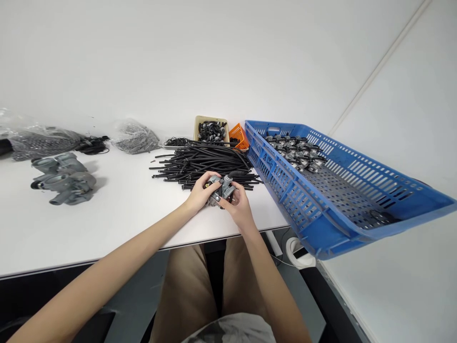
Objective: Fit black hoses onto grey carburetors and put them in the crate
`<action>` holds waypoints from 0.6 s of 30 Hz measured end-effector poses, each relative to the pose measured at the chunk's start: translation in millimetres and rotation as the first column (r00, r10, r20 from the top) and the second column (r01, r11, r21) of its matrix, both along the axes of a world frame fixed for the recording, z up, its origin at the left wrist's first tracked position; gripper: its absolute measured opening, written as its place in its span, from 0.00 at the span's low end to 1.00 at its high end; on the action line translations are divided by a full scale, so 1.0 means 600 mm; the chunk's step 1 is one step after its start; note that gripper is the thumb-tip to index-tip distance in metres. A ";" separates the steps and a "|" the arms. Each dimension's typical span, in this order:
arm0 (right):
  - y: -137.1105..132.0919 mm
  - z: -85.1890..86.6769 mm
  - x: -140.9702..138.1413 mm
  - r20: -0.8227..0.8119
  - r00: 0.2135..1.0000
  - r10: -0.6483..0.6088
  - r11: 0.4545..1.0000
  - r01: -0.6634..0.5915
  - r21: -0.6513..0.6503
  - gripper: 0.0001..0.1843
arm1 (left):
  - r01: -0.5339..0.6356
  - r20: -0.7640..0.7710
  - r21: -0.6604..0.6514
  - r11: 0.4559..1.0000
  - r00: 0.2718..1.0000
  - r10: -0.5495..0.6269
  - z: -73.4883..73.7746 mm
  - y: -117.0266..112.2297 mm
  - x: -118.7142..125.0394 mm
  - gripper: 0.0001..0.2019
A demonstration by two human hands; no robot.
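Note:
A grey metal carburetor (pixel 225 189) is held between both hands, low over the white table near its front edge. My left hand (pixel 200 193) is closed round its left side. On the other side, my right hand (pixel 240 206) grips it with the thumb across the front. Fingers cover much of its lower body. Just behind the hands lies a broad pile of black rubber hoses (pixel 200 162). More grey carburetors (pixel 64 178) stand in a group at the left of the table.
On the right, a big blue crate (pixel 303 205) holds rows of carburetors (pixel 298 150) and overhangs the table edge. Along the wall are a cream tray (pixel 196 129) of black parts, an orange basket (pixel 242 136) and plastic bags (pixel 134 136) of small parts.

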State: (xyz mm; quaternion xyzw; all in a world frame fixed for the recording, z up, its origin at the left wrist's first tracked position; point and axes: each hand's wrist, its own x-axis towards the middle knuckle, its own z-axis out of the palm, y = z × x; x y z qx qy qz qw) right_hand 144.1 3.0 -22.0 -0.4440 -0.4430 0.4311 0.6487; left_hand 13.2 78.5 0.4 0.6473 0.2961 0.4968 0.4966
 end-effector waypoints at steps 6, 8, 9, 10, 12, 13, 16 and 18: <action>0.000 0.001 0.000 0.000 1.000 0.000 1.000 0.000 0.011 0.37 | 0.012 -0.001 -0.013 1.000 1.000 -0.012 0.002 -0.001 0.000 0.13; 0.000 0.001 0.000 0.005 1.000 -0.003 1.000 0.003 0.019 0.37 | 0.014 0.001 -0.013 1.000 1.000 -0.014 0.002 -0.001 0.001 0.13; 0.001 0.000 -0.001 0.007 1.000 -0.004 1.000 0.004 0.025 0.36 | 0.014 0.002 -0.013 1.000 1.000 -0.014 0.003 -0.001 0.001 0.13; 0.001 0.000 -0.001 0.009 1.000 -0.003 1.000 0.002 0.030 0.36 | 0.014 0.002 -0.013 1.000 1.000 -0.014 0.003 -0.001 0.001 0.13; 0.001 0.000 -0.002 0.011 1.000 -0.001 1.000 0.001 0.031 0.36 | 0.011 0.003 -0.009 1.000 1.000 -0.011 0.003 -0.002 0.001 0.12; 0.000 0.001 -0.002 0.012 1.000 -0.002 1.000 0.002 0.029 0.35 | 0.009 0.004 -0.006 1.000 1.000 -0.009 0.003 -0.002 0.001 0.12; -0.002 0.003 -0.003 0.010 1.000 -0.009 1.000 0.009 0.027 0.35 | 0.006 0.003 0.000 1.000 1.000 -0.006 0.003 -0.002 0.001 0.11; -0.002 0.005 -0.003 0.015 1.000 -0.007 0.999 0.007 0.038 0.35 | 0.010 0.003 -0.002 1.000 1.000 -0.009 0.002 -0.002 0.001 0.12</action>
